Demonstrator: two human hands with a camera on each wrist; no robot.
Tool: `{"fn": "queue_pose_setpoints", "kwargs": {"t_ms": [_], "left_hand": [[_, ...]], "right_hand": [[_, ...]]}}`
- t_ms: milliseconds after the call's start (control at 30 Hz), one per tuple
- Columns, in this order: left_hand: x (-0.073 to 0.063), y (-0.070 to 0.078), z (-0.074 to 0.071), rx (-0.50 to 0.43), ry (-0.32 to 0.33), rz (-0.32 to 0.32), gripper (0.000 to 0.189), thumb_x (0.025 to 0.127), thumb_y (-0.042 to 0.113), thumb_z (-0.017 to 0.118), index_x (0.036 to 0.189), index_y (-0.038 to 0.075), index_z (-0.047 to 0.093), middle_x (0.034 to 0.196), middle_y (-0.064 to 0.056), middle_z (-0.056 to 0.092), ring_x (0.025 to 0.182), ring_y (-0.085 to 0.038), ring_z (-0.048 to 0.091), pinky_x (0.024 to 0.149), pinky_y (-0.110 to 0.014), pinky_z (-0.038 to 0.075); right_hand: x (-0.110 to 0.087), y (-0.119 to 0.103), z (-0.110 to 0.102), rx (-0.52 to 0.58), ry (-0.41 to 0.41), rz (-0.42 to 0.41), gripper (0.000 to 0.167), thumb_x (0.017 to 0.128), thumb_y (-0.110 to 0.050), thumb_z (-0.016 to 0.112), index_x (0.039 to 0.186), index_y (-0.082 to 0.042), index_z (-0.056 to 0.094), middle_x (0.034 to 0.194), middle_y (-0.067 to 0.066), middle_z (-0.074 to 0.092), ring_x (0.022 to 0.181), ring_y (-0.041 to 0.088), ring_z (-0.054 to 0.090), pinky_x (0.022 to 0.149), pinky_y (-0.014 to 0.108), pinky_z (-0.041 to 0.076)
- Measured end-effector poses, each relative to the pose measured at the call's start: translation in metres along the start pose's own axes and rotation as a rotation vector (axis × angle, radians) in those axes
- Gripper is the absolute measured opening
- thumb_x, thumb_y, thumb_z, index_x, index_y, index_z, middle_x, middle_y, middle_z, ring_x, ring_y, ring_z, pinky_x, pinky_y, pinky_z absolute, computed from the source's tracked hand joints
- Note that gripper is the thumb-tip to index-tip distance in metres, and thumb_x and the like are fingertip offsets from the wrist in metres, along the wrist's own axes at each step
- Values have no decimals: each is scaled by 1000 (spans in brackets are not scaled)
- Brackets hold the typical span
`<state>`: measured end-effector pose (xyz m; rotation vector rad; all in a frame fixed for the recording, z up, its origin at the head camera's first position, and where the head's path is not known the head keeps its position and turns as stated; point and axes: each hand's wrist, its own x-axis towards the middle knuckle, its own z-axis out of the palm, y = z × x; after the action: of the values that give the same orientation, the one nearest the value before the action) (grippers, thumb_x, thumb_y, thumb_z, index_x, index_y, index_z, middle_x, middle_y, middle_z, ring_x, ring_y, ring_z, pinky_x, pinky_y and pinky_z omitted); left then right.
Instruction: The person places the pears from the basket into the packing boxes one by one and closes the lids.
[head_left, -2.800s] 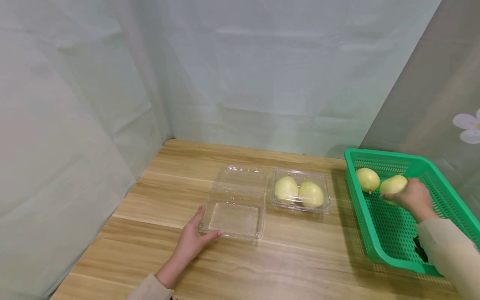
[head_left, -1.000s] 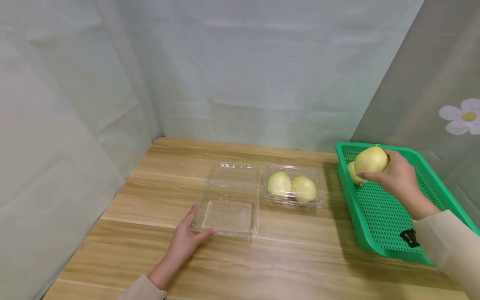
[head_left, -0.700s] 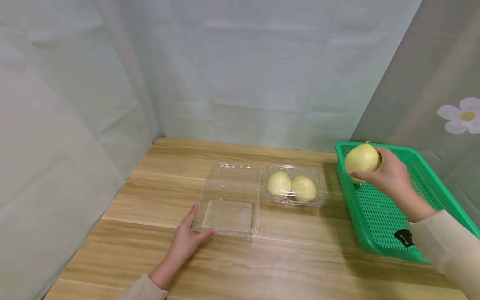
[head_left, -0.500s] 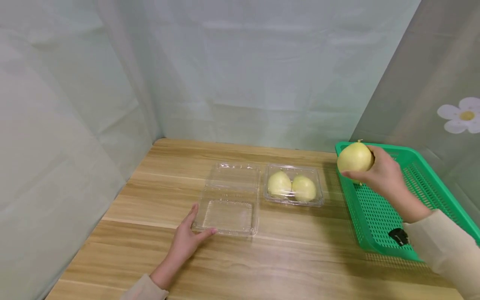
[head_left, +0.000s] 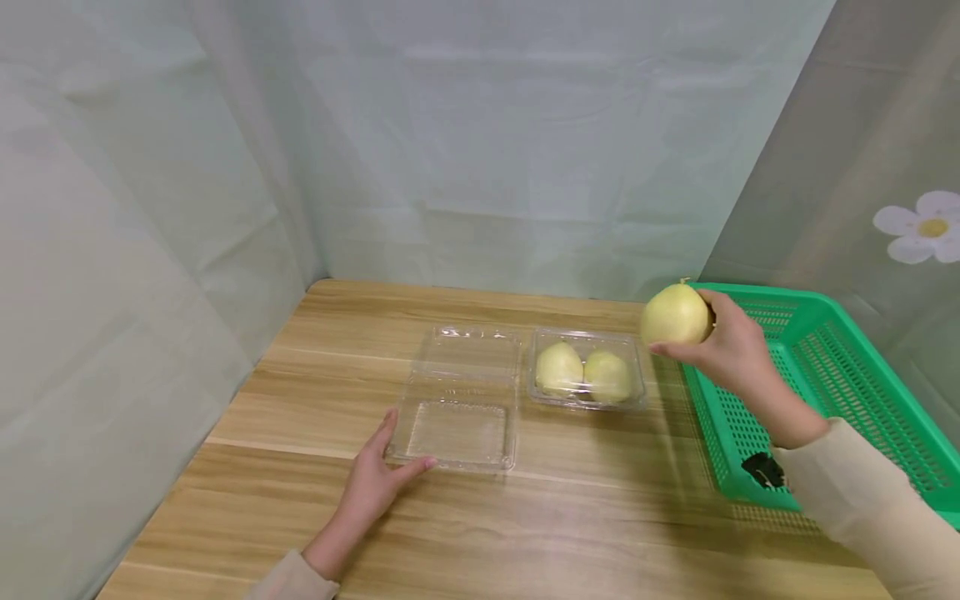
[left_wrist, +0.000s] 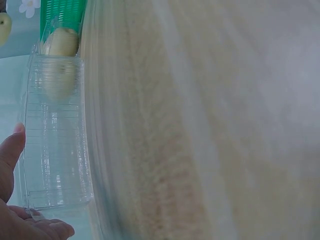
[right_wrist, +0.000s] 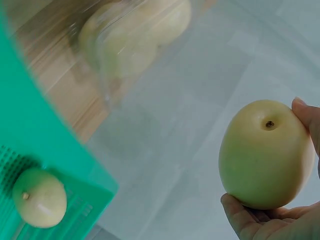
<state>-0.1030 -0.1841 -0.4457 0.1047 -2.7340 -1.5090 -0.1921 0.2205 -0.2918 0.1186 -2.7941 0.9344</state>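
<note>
My right hand (head_left: 738, 346) grips a pale yellow melon (head_left: 675, 315) by its side, thumb below, with its stem up. It is raised at the left rim of the green basket. The right wrist view shows the melon's smooth blossom end (right_wrist: 270, 125). My left hand (head_left: 371, 483) rests at the near left corner of a clear plastic clamshell box (head_left: 457, 429), thumb and fingers spread along its edges. That box lies unfolded on the table with nothing in it. Right beside it is a closed clear box (head_left: 633, 392) with two melons (head_left: 558, 369) inside.
The green basket (head_left: 813, 302) stands at the table's right. Another melon (right_wrist: 42, 197) lies in it, visible in the right wrist view. A small black object (head_left: 763, 470) shows by my right cuff. Pale curtains (head_left: 525, 167) hang behind the wooden table (head_left: 480, 542).
My right hand has lifted the melon from inside the basket and carried it left, past the basket's left rim. The left hand stays at the open box's corner.
</note>
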Motion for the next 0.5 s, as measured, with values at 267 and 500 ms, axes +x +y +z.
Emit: {"fn": "queue_pose_setpoints", "kwargs": {"t_ms": [267,500], "left_hand": [[1,1,0,-12,-5,-2,100,73,26,81,145,-10,22,153,-26,18,141,-41,20,116,-48,19],[1,0,0,-12,-5,0,100,73,27,81,145,-10,22,153,-26,18,141,-41,20,116,-48,19]], "right_hand": [[-3,-18,12,59,-22,-16,87,71,-27,84,138,4,39,126,26,52,103,41,54,75,50,51],[-6,-29,20,124,-92,-32,89,72,-28,83,141,3,35,131,26,49,107,40,54,78,51,53]]}}
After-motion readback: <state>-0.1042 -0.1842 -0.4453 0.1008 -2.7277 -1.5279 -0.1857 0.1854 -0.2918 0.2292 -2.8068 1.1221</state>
